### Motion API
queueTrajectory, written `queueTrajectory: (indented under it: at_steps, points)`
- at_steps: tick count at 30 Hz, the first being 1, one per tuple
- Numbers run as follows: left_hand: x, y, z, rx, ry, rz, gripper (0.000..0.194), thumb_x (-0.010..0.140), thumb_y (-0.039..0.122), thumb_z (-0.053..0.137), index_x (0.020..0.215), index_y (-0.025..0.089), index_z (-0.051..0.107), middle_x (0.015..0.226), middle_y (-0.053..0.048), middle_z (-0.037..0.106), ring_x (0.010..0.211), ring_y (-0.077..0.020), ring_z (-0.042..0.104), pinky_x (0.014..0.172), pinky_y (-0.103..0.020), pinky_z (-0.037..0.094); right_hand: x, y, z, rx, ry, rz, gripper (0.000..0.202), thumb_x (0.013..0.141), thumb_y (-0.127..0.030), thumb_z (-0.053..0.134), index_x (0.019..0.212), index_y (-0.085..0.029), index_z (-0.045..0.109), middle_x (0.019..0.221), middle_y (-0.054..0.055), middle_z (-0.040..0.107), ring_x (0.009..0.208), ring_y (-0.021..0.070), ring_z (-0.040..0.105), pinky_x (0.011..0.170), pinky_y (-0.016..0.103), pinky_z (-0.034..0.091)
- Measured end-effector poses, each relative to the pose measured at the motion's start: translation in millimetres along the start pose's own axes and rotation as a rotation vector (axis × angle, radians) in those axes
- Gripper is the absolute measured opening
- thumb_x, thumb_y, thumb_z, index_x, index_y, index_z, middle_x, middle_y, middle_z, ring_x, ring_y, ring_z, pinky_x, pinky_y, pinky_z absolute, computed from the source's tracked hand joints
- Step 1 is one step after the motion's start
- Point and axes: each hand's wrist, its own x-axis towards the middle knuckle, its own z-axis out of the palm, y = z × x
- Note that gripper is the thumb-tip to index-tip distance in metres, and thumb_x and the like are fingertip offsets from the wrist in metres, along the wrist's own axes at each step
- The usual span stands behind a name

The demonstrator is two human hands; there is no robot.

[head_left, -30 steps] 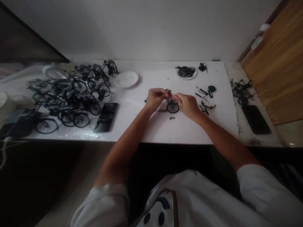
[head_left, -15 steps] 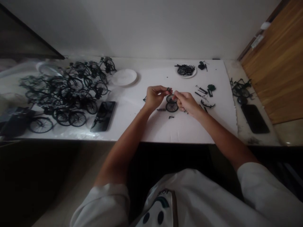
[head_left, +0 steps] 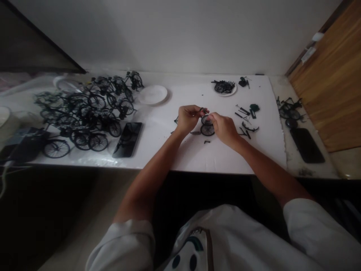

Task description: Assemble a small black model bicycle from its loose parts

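- While the left hand [head_left: 188, 119] is raised just above the white work surface [head_left: 158, 146], its thumb and fingers are pinched nearly closed on a small dark part [head_left: 203, 110].
- Close beside it, the right hand [head_left: 225, 128] has its thumb and fingers drawn together near that part; whether anything is between them is too small to tell.
- Below the fingertips, the lower spoked wheel [head_left: 208, 130] lies next to the upper spoked wheel [head_left: 206, 120], which the right hand partly hides.
- Nearer the person, a tiny black piece [head_left: 207, 142] lies by itself on the surface.
- To the right of the hands are loose black parts [head_left: 243, 111], a dark green piece [head_left: 254, 107] and a curved black part [head_left: 251, 128].
- Farther back, a small white plate [head_left: 227, 94] bears a heap of dark parts [head_left: 224, 87].
- On the left, a larger white plate [head_left: 152, 95] sits beside a crowded cluster of model bicycles [head_left: 87, 113], with a black phone [head_left: 128, 139] near them.
- Past the surface's right edge are a dark model bicycle [head_left: 290, 109] and a dark rectangular object [head_left: 307, 145].
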Motion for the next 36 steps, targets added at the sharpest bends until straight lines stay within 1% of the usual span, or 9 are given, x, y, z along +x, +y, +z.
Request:
queueTrajectory:
  at_steps: [4, 8, 12, 15, 18, 21, 24, 28, 36]
  points:
    - [-3.5, 2.6, 2.0, 0.090, 0.031, 0.019, 0.027, 0.083, 0.042, 0.092, 0.071, 0.021, 0.079, 0.085, -0.007, 0.085, 0.088, -0.0224, 0.085, 0.085, -0.037, 0.069, -2.9, -1.7, 3.8, 0.378, 0.061, 0.021, 0.051, 0.116, -0.054, 0.041, 0.097, -0.019, 0.072, 0.083, 0.005, 0.074, 0.072, 0.0177, 0.063, 0.078, 0.032, 0.048]
    - [-6.5, 7.1, 3.7, 0.146, 0.048, 0.045, 0.019, 0.086, 0.032, 0.086, 0.073, 0.020, 0.080, 0.086, -0.006, 0.085, 0.090, -0.0230, 0.085, 0.086, -0.037, 0.069, -1.3, -7.7, 2.0, 0.864, -0.058, 0.288, 0.056, 0.107, -0.074, 0.053, 0.092, -0.021, 0.067, 0.056, -0.006, 0.043, 0.051, 0.0128, 0.038, 0.051, 0.027, 0.034]
    - [-8.1, 11.3, 5.3, 0.182, 0.064, 0.059, 0.017, 0.087, 0.029, 0.085, 0.074, 0.020, 0.079, 0.090, -0.007, 0.086, 0.092, -0.0225, 0.085, 0.087, -0.037, 0.069, 6.1, -13.1, -11.8, 1.356, -0.313, 0.559, 0.038, 0.112, -0.053, 0.060, 0.092, -0.021, 0.062, 0.055, -0.014, 0.022, 0.045, 0.0084, 0.014, 0.041, 0.022, 0.019]
    - [-8.3, 12.2, 6.2, 0.190, 0.072, 0.061, 0.018, 0.086, 0.028, 0.087, 0.074, 0.020, 0.078, 0.092, -0.008, 0.086, 0.092, -0.0215, 0.085, 0.089, -0.037, 0.069, 11.4, -13.3, -19.4, 1.471, -0.417, 0.647, 0.034, 0.117, -0.039, 0.050, 0.089, -0.021, 0.060, 0.054, -0.014, 0.019, 0.045, 0.0085, 0.009, 0.040, 0.021, 0.016]
    - [-7.2, 11.1, 7.3, 0.184, 0.069, 0.066, 0.019, 0.088, 0.032, 0.086, 0.075, 0.020, 0.079, 0.093, -0.008, 0.086, 0.094, -0.0229, 0.085, 0.091, -0.038, 0.069, 11.8, -12.4, -18.0, 1.391, -0.375, 0.612, 0.035, 0.115, -0.044, 0.053, 0.089, -0.021, 0.059, 0.055, -0.014, 0.021, 0.045, 0.0087, 0.013, 0.041, 0.021, 0.018]
    - [-5.0, 10.3, 7.9, 0.138, 0.065, 0.055, 0.022, 0.089, 0.039, 0.086, 0.077, 0.021, 0.080, 0.095, -0.008, 0.087, 0.097, -0.0251, 0.085, 0.091, -0.040, 0.069, 7.6, -13.2, -11.5, 1.059, -0.164, 0.447, 0.041, 0.110, -0.057, 0.059, 0.087, -0.022, 0.060, 0.058, -0.009, 0.034, 0.049, 0.0111, 0.031, 0.048, 0.024, 0.029]
    - [-2.7, 9.5, 6.5, 0.109, 0.061, 0.044, 0.025, 0.085, 0.042, 0.090, 0.077, 0.021, 0.081, 0.096, -0.008, 0.087, 0.096, -0.0254, 0.085, 0.091, -0.040, 0.069, 3.2, -14.0, -5.9, 0.546, 0.056, 0.206, 0.032, 0.111, -0.048, 0.057, 0.094, -0.022, 0.065, 0.074, 0.000, 0.059, 0.069, 0.0161, 0.053, 0.065, 0.027, 0.040]
    - [-0.5, 5.1, 3.7, 0.078, 0.070, 0.029, 0.028, 0.081, 0.044, 0.093, 0.074, 0.021, 0.079, 0.094, -0.008, 0.086, 0.094, -0.0259, 0.085, 0.090, -0.042, 0.070, 2.2, -10.0, -1.0, 0.108, 0.048, 0.065, 0.027, 0.114, -0.036, 0.047, 0.108, -0.022, 0.070, 0.092, 0.007, 0.073, 0.085, 0.0207, 0.061, 0.074, 0.030, 0.038]
    - [-4.5, 0.4, 6.6, 0.038, 0.061, -0.004, 0.032, 0.079, 0.044, 0.094, 0.069, 0.020, 0.075, 0.085, -0.007, 0.084, 0.088, -0.0231, 0.085, 0.086, -0.039, 0.070, 0.4, -5.8, 0.7, 0.352, 0.003, 0.067, 0.041, 0.117, -0.042, 0.041, 0.098, -0.021, 0.070, 0.093, 0.007, 0.076, 0.084, 0.0199, 0.065, 0.085, 0.032, 0.046]
